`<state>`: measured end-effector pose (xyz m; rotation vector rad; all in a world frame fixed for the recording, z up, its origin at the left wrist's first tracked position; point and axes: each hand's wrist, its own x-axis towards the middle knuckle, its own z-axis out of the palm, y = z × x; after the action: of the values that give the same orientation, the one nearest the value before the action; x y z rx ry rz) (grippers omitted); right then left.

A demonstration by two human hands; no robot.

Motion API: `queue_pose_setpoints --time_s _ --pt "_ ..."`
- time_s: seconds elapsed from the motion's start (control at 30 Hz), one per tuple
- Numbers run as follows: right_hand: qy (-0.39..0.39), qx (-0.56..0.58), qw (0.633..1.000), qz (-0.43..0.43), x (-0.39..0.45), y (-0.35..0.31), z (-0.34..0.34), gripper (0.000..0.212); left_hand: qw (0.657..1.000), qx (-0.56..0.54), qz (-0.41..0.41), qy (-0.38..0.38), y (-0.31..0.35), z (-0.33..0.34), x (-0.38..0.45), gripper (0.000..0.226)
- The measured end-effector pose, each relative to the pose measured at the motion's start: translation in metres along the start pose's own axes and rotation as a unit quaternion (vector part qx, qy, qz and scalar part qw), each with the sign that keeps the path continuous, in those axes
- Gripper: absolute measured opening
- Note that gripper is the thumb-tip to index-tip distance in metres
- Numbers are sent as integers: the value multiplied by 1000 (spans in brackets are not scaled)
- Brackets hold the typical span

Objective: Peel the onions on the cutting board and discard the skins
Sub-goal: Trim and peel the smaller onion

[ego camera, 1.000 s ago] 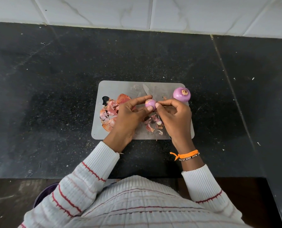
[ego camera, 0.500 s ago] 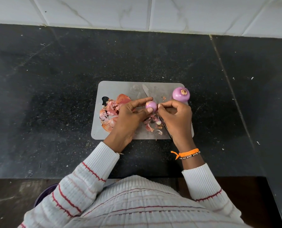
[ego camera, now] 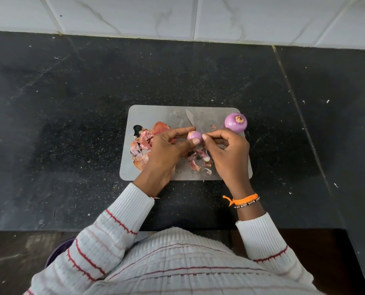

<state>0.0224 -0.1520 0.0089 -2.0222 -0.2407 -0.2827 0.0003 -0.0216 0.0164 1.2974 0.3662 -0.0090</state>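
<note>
No brand, label or writing could be read anywhere. A grey cutting board [ego camera: 147,116] lay flat on the black counter [ego camera: 71,103], below a wall of white tiles [ego camera: 134,15]. On the board's left part sat a heap of pink and orange skins [ego camera: 142,145].

The left hand [ego camera: 166,147] reached in from a striped white sleeve [ego camera: 113,220], palm turned inward, and pinched the small onion [ego camera: 194,136] between a straight forefinger on its far side and the thumb on its near side. The onion was held just above the middle of the board, its purple flesh mostly bare. A knife blade [ego camera: 189,120] showed on the board just beyond it, the tip pointing away. More bits of skin [ego camera: 198,160] lay under the two hands.

The right hand [ego camera: 228,152], fingers curled, met the small onion from the right, with forefinger and thumb tips nipped together at its surface; whether they held a shred of skin could not be made out. Its wrist wore an orange thread [ego camera: 243,200] and a beaded band. Just beyond its knuckles, at the board's far right corner, a larger peeled onion [ego camera: 235,122] rested with its root end up.
</note>
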Motion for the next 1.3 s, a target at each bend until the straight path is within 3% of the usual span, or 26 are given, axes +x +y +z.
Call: queue_pose_setpoints --time_s 0.6,0.93,1.03,1.17,1.3 --pt "-33 -57 996 62 1 14 4 4 992 -65 -31 -100 -6 -6 1 32" --pt "-65 195 963 174 2 5 -1 12 991 -91 -40 -87 -2 -2 2 30" --pt "-83 206 956 193 1 6 -2 27 994 -66 -31 -75 -4 -1 1 32" --pt "-58 221 946 228 1 8 -3 30 995 -33 -25 -88 -4 1 1 38" --pt "-38 208 955 206 1 7 -4 9 994 -44 -36 -93 -5 2 0 40"
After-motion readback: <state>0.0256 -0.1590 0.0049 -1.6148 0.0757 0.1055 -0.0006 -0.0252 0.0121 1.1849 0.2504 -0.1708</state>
